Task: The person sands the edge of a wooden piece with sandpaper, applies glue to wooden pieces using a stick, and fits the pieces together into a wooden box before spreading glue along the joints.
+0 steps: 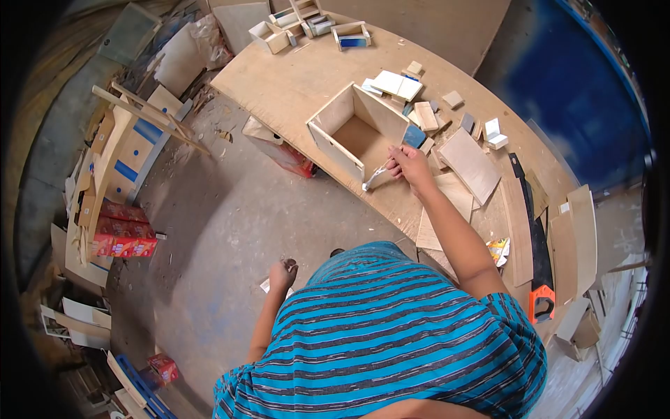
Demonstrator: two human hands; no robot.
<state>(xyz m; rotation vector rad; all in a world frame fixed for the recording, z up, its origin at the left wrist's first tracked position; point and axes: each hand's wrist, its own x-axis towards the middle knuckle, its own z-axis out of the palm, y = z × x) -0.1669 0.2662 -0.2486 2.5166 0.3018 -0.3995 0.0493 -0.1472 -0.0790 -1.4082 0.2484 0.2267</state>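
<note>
The open wooden box (336, 152) sits on the worktop (272, 77), close to its edge, with its hollow facing up. At the box's near corner is a thin whitish strip (375, 177), its pale tip just beside the wood; whether they touch, I cannot tell. The step in hand seems to be close work on that corner, and the next move would call for fine control of the tip along the panel edge.

The right hand (408, 164), just to the near right of the box, pinches the strip between nearly closed fingers. The left hand (281, 274) hangs over the floor, well apart from the box on its near side, fingers curled; I cannot tell if it grips anything.

Right of the box lie wood blocks (424, 116) and 1 flat board (470, 164); farther right is an orange-handled saw (541, 300).
</note>
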